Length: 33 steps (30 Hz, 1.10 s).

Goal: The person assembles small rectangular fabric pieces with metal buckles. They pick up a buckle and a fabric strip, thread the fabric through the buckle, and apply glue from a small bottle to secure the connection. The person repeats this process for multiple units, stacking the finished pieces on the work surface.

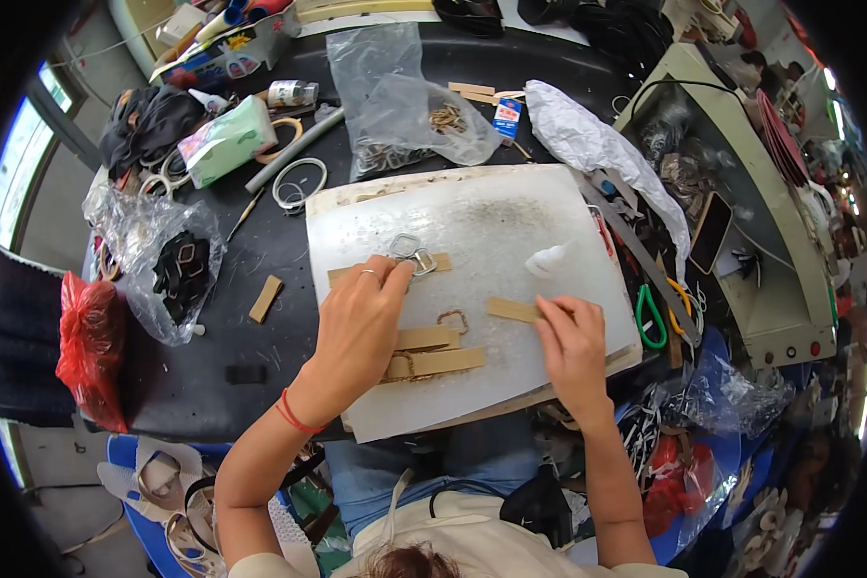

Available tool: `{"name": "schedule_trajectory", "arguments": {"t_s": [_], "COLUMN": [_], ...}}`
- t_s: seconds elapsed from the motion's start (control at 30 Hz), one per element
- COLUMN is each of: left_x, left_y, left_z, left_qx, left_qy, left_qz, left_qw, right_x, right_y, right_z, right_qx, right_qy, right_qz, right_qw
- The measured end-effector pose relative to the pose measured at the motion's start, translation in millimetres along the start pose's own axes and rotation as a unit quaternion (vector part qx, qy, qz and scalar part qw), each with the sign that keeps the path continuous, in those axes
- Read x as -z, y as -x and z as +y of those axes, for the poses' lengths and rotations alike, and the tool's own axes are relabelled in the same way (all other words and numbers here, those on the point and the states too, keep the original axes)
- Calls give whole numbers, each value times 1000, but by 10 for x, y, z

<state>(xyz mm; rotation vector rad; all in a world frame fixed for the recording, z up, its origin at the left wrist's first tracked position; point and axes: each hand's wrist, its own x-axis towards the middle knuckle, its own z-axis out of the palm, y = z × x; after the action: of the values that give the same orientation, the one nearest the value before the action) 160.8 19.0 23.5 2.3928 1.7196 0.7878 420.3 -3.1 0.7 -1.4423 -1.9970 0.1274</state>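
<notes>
While the right hand (pixel 572 337) is pinching, the left hand (pixel 364 306) is touching

Left of the pinch, a tan strip (pixel 512 309) is poking out, maybe so nothing covers it. A silver buckle (pixel 425 261) is meeting nearly closed fingertips; I can't tell if it's gripped.

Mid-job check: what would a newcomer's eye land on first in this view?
Probably the big pale board in the middle, with the left hand at a silver buckle and the right hand pinching a tan strip. Next, the bright red plastic bag at the far left and the green looped handle just right of the board.
</notes>
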Motion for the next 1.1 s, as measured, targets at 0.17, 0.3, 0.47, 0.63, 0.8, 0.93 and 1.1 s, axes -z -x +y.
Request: {"name": "schedule_trajectory", "arguments": {"t_s": [0.17,0.3,0.47,0.63,0.8,0.93,1.1], "left_x": [111,277,236,273,261,198,48], "left_y": [-26,195,232,348,471,526,594], "left_z": [120,163,180,403,648,656,668], "left_qx": [5,144,171,267,211,237,219], "left_qy": [111,208,238,512,621,642,658], "left_qz": [81,136,183,128,117,162,169], "left_qw": [991,958,938,806,746,711,700], "right_x": [46,211,225,131,141,201,130], "right_y": [-18,-122,84,108,29,49,146], "right_z": [71,-50,-246,-649,-862,-1025,-1120], "right_qx": [-16,27,-99,-219,-179,-110,-196], "right_qy": [-2,3,-200,-343,-390,-349,-449], "right_qz": [-15,-33,37,-42,-59,-49,-76], "right_qw": [1000,999,974,912,901,929,868]}}
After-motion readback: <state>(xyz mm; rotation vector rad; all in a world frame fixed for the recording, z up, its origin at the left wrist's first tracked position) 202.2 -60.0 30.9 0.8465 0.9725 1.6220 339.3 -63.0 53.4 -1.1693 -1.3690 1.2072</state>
